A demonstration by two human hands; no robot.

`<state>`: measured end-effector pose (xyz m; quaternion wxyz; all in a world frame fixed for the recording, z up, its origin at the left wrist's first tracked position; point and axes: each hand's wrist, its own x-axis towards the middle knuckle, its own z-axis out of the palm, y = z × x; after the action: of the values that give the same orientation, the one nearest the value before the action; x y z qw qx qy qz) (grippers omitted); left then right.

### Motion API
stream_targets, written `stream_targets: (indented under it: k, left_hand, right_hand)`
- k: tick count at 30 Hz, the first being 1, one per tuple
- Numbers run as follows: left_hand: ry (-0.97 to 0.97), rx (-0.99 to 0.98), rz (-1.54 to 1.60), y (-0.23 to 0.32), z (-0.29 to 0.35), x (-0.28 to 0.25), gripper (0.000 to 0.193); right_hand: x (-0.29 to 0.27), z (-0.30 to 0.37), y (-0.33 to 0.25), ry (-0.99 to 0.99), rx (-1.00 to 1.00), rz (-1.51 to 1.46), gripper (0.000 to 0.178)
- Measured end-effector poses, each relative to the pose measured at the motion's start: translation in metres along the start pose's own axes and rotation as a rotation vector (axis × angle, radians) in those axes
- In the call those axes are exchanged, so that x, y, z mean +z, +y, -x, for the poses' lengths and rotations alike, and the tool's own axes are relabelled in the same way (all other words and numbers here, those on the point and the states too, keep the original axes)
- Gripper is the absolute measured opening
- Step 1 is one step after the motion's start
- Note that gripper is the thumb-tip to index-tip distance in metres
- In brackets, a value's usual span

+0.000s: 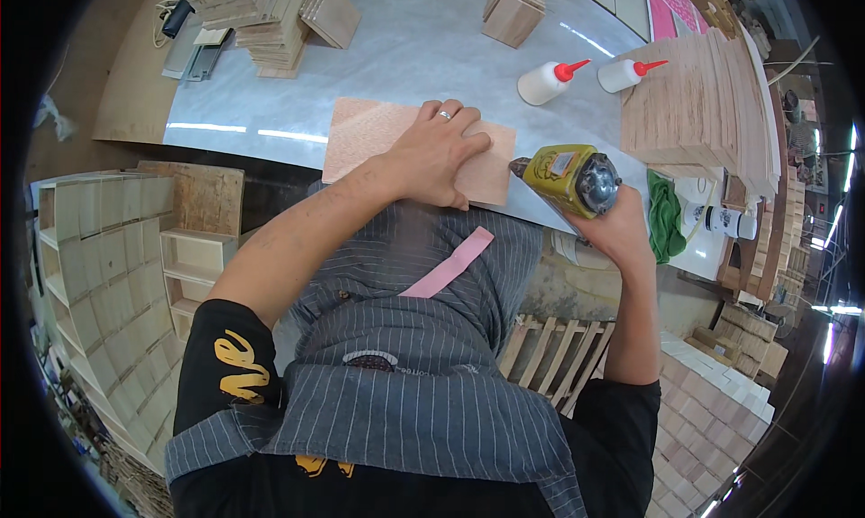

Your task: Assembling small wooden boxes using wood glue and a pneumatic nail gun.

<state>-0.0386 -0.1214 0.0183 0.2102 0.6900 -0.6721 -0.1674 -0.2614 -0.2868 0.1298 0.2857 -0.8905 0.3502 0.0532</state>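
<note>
A pale rectangular wooden board (pixel 360 126) lies at the near edge of the glossy grey tabletop (pixel 405 49), in front of my body. My left hand (pixel 441 158) presses and grips it, fingers bent over its top and thumb toward the near edge. A ring is on one finger. My right hand (pixel 617 230) is wrapped round the handle of an olive-yellow power tool (pixel 560 176) with a dark rear cap. Its black nose points left, close to the board's right edge; I cannot tell whether they touch.
Two white glue bottles (pixel 545 84) with red nozzles stand behind the tool. Thin wooden panels (pixel 685 104) are stacked at the right, beside a green cloth (pixel 665 216). More wood stacks (pixel 261 22) stand at the back. Wooden boxes (pixel 108 257) are piled at the left.
</note>
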Motion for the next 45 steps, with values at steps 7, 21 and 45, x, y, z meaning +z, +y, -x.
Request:
stream_targets:
  k: [7,21,45]
  left_hand:
    - [-0.02,-0.017,-0.014,0.002,0.002,0.0,0.082]
    - [-0.004,-0.005,-0.047,-0.002,-0.004,0.006,0.078]
    - [-0.191,-0.209,-0.234,-0.048,0.075,-0.049,0.113]
  right_hand:
    - [0.004,0.002,0.004,0.073,-0.134,0.034,0.034]
    - [0.007,0.033,-0.007,-0.052,-0.113,-0.05,0.035]
    - [0.025,0.03,-0.05,-0.078,-0.181,-0.006,0.036]
